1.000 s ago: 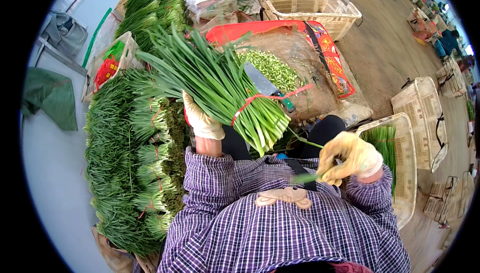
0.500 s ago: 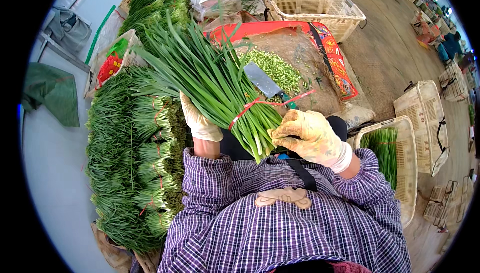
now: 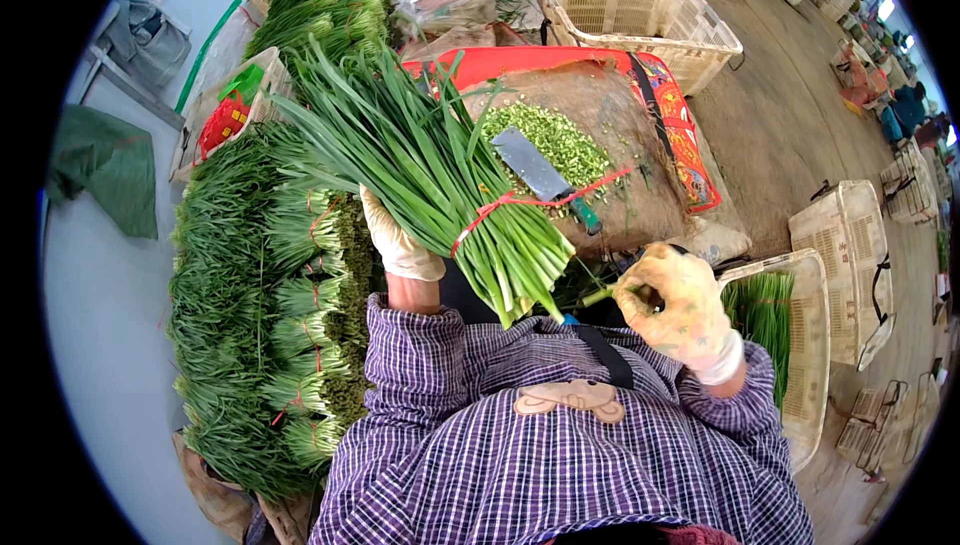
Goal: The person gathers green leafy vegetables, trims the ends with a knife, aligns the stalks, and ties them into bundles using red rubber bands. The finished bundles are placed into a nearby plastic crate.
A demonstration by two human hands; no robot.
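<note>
A bunch of green chives (image 3: 440,175), bound with a red tie (image 3: 497,203), lies tilted across my left hand (image 3: 398,240). That gloved hand is wrapped round it from the left and below, its fingers partly hidden by leaves. The cut stem ends point toward my right hand (image 3: 672,300), which is apart from the bunch and pinches a short green stalk (image 3: 598,296). Beyond the stems, a cleaver (image 3: 532,163) with a green handle rests beside a heap of chopped stem ends (image 3: 555,135) on a brown sacking-covered surface (image 3: 610,105).
Tied bunches (image 3: 310,305) are stacked along my left. A plastic basket (image 3: 262,95) with red and green items stands behind them. At my right is a crate (image 3: 810,345) holding greens; another crate (image 3: 640,10) stands beyond the red mat (image 3: 690,160).
My right hand has moved away from the stem ends, rightward and slightly down, drawing a short stalk along. My left hand still holds the bunch in nearly the same place.
</note>
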